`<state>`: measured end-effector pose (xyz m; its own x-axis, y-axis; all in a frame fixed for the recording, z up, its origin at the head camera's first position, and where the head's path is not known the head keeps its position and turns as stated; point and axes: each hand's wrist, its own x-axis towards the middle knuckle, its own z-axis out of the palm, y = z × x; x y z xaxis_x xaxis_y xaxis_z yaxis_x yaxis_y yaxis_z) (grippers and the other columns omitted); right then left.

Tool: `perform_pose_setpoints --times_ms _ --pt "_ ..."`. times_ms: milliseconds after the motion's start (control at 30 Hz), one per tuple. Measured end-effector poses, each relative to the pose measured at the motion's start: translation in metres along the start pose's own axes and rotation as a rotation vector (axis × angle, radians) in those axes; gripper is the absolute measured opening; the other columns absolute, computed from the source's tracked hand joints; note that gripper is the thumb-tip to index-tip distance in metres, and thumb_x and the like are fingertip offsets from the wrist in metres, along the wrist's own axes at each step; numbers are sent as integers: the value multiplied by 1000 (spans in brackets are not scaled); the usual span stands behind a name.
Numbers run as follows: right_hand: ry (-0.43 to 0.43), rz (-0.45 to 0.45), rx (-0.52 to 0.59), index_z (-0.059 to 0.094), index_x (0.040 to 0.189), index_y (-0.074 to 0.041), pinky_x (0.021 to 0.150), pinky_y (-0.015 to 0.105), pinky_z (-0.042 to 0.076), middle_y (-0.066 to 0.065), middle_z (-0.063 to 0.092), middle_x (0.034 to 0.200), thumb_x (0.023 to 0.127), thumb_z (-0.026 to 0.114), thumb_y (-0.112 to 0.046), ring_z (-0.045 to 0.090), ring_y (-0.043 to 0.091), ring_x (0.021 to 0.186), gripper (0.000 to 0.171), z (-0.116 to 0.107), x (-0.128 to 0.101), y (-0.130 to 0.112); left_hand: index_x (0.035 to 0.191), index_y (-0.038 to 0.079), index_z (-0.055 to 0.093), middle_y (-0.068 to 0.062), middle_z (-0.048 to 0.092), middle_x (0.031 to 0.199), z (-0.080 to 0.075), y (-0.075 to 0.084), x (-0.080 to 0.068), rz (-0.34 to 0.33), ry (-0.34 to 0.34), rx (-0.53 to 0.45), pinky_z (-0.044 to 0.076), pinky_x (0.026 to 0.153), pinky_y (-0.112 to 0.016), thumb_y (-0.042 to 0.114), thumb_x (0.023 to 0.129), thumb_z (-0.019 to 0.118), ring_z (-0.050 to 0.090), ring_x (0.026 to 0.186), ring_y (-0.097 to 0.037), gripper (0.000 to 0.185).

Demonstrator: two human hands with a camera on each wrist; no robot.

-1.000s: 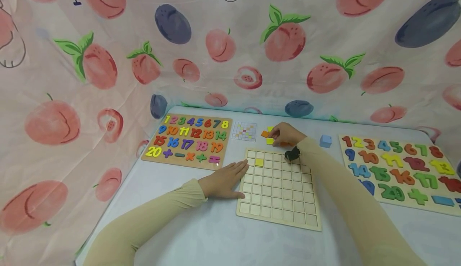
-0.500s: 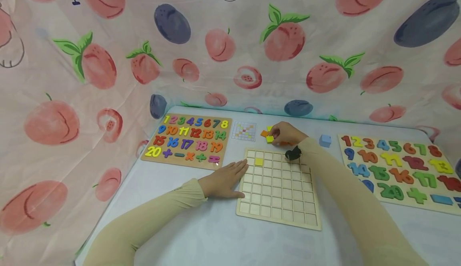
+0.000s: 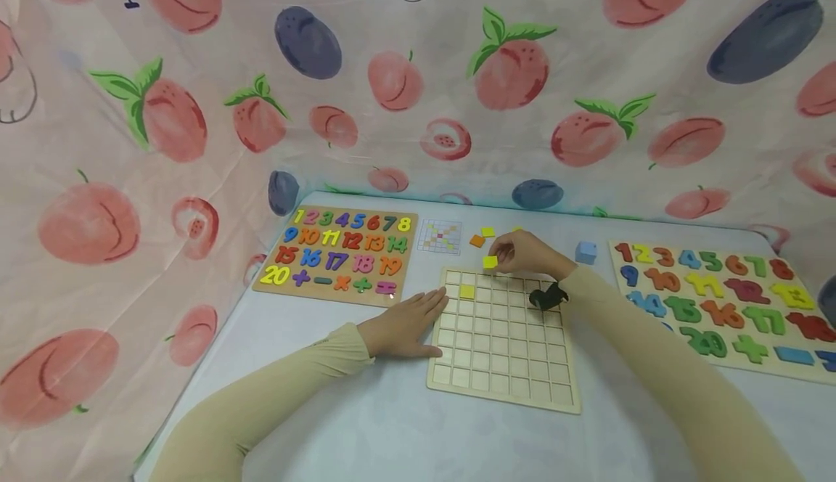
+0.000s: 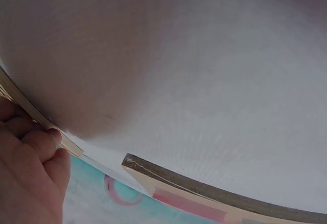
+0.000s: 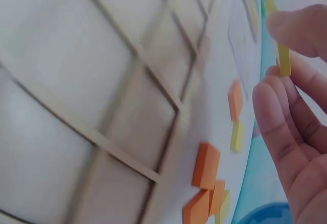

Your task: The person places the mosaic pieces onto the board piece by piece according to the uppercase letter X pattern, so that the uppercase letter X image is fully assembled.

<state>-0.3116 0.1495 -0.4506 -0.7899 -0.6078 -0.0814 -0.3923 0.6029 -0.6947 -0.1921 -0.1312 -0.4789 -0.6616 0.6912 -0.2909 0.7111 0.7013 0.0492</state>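
A wooden grid board lies in the middle of the white table, with one yellow square tile in a cell near its upper left corner. My left hand rests flat against the board's left edge, fingers spread. Between thumb and fingers, my right hand pinches another yellow tile just beyond the board's far edge. Behind that hand lie an orange tile and a yellow tile. More orange tiles show beside the board in the right wrist view; the hand covers them in the head view.
A number puzzle board lies at the left, a second one at the right. Between the left puzzle and the loose tiles is a printed grid card. A light blue block stands right of the right hand. Fruit-patterned cloth hangs behind.
My right hand has lifted a yellow tile from the loose tiles and drawn it slightly toward the board. The left hand has stayed at the board's edge.
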Motion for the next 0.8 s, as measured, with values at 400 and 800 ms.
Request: perform_pose_setpoints --times_ms 400,800 --pt "15 -59 36 68 94 -2 65 21 53 6 64 79 76 75 -6 57 9 70 20 36 -35 -14 151 4 8 -11 2 160 1 -2 0 5 -3 8 11 122 -34 65 89 41 6 148 -21 93" --pt "4 -7 39 67 92 -5 62 21 50 4 62 79 75 78 -11 54 9 68 21 56 -42 -10 152 7 6 -8 0 160 0 0 2 -11 -15 -10 10 122 -32 65 88 42 5 148 -19 94"
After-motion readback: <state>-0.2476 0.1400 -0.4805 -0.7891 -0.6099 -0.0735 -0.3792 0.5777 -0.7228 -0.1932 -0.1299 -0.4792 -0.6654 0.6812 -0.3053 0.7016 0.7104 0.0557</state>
